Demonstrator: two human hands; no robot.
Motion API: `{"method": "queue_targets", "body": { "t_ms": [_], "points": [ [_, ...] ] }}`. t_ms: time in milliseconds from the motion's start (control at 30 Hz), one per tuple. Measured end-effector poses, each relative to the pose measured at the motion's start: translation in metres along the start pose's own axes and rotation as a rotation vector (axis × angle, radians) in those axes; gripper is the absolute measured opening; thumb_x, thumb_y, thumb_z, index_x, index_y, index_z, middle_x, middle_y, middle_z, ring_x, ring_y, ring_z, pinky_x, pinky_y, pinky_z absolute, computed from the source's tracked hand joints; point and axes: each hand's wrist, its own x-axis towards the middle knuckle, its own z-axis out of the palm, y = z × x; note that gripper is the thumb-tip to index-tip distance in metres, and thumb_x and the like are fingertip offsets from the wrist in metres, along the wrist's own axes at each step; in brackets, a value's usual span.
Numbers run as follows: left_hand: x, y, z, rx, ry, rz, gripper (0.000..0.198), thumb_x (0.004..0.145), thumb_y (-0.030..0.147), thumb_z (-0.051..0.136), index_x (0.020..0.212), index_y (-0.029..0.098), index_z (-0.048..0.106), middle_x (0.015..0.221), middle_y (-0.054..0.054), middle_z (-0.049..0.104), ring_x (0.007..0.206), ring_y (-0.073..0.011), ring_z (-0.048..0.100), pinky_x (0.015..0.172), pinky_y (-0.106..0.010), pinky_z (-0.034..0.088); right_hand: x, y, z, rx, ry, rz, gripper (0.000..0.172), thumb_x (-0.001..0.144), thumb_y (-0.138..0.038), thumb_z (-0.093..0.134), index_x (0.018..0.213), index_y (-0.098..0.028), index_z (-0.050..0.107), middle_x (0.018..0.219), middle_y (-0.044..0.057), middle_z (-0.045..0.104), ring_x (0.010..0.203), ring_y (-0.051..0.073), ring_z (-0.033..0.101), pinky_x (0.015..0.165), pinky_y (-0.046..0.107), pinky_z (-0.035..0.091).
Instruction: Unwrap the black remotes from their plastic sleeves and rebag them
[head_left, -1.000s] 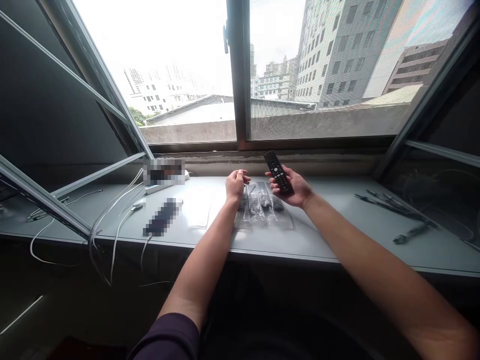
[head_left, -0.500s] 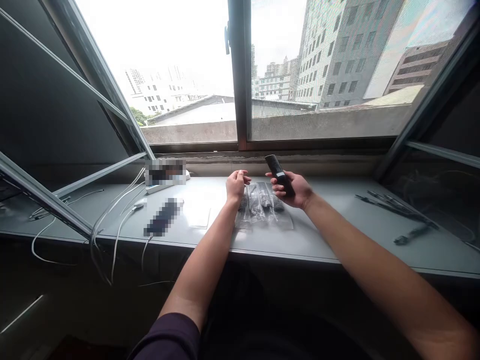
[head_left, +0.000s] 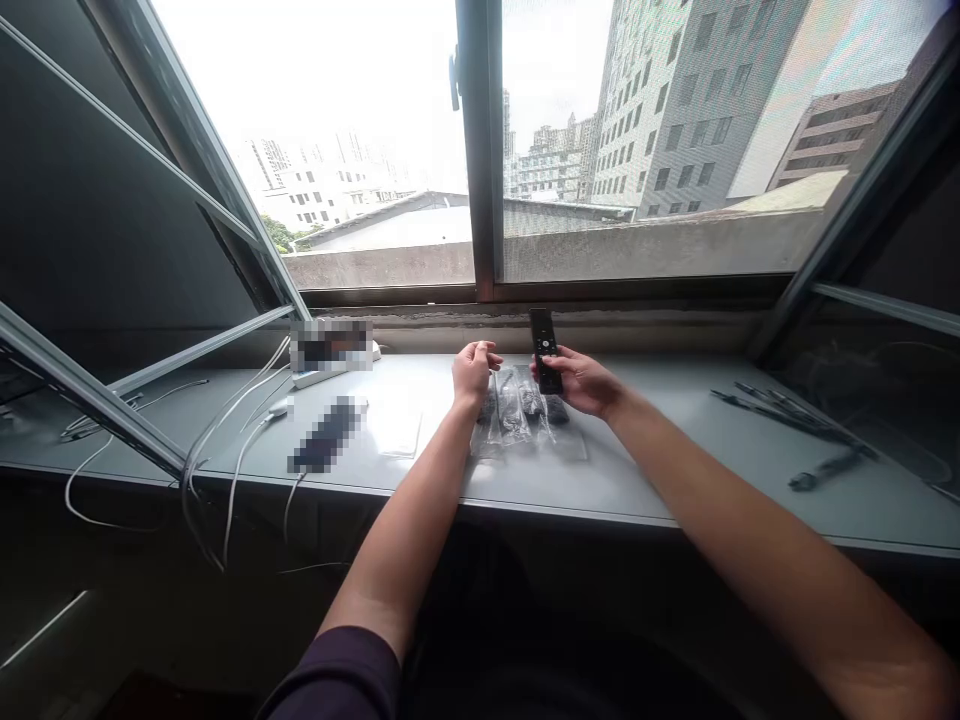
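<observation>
In my right hand [head_left: 589, 380] is a black remote control [head_left: 546, 345], held upright with its button side toward me and my thumb on its lower part. A pale round button shows near its middle. My left hand [head_left: 472, 372] is to the left of it, fingers curled closed, and nothing shows in them. Below and between both hands, clear plastic bags [head_left: 516, 415] with dark items inside lie on the white tabletop [head_left: 600, 480]. What exactly the bags hold is unclear. A flat white sheet-like thing [head_left: 401, 437] lies left of my left forearm.
At the left are white cables [head_left: 240, 450], a blurred-out dark object [head_left: 326, 435] and a white power strip [head_left: 307, 378]. Grey cables [head_left: 787, 415] lie at the right. Metal frame bars [head_left: 225, 220] slant at the left, and a window frame [head_left: 484, 150] rises behind.
My right hand has turned the remote control from a tilted position to upright, so its buttons now face me. My left hand has stayed nearly still.
</observation>
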Motion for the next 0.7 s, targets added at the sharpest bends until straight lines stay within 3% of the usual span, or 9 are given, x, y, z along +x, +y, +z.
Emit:
{"method": "queue_targets", "body": {
  "t_ms": [167,300,400,533,700],
  "points": [
    [0.000,-0.001,0.001,0.000,0.004,-0.003,0.030,0.106,0.042,0.057,0.099,0.019,0.076,0.077,-0.006,0.078,0.064,-0.0163,0.069,0.066,-0.029,0.050,0.005,0.009,-0.003,-0.182,-0.080,-0.238,0.033,0.077,-0.015,0.100,0.105,-0.021,0.083,0.104,0.006,0.084,0.099,0.021,0.078,0.093,0.033,0.064],
    [0.002,-0.003,0.001,0.012,0.001,-0.003,0.030,0.106,0.043,0.058,0.100,0.019,0.076,0.079,-0.007,0.078,0.065,-0.0165,0.070,0.066,-0.029,0.050,0.007,0.013,-0.003,-0.316,-0.075,-0.380,0.039,0.068,-0.027,0.108,0.102,-0.025,0.088,0.127,0.008,0.084,0.123,0.026,0.072,0.106,0.036,0.058],
    [0.003,-0.006,0.000,0.008,0.001,0.004,0.031,0.106,0.041,0.057,0.101,0.019,0.077,0.078,-0.006,0.078,0.064,-0.0161,0.069,0.066,-0.029,0.050,0.007,0.013,-0.004,-0.368,-0.110,-0.421,0.041,0.066,-0.037,0.109,0.101,-0.027,0.090,0.142,0.010,0.078,0.139,0.031,0.065,0.111,0.041,0.055],
    [0.004,-0.007,-0.001,0.001,-0.008,0.003,0.030,0.108,0.039,0.056,0.101,0.018,0.077,0.079,-0.007,0.078,0.064,-0.0158,0.070,0.065,-0.028,0.050,0.006,0.012,-0.005,-0.387,-0.161,-0.421,0.047,0.065,-0.048,0.109,0.104,-0.030,0.092,0.144,0.009,0.077,0.146,0.035,0.060,0.122,0.047,0.047],
    [0.004,-0.007,0.000,0.004,-0.004,-0.001,0.031,0.108,0.034,0.051,0.102,0.017,0.077,0.078,-0.007,0.078,0.063,-0.0160,0.069,0.064,-0.029,0.049,0.004,0.011,-0.009,-0.400,-0.183,-0.415,0.042,0.071,-0.044,0.107,0.107,-0.031,0.092,0.143,0.009,0.078,0.147,0.036,0.060,0.126,0.049,0.042]
  ]
}}
